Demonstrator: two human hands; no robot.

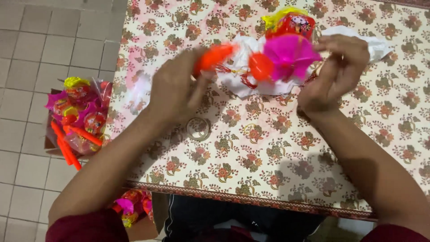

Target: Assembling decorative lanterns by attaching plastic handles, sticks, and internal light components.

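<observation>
I note the floral-patterned cloth-covered surface first — above it, held over the far half, a toy of orange plastic stick, white crinkled wrap and pink paper frill. It looks light, flimsy and tear-prone; the stiff stick is the safest hold. Left hand is clenched round that stick; right hand pinches the wrap.
</observation>
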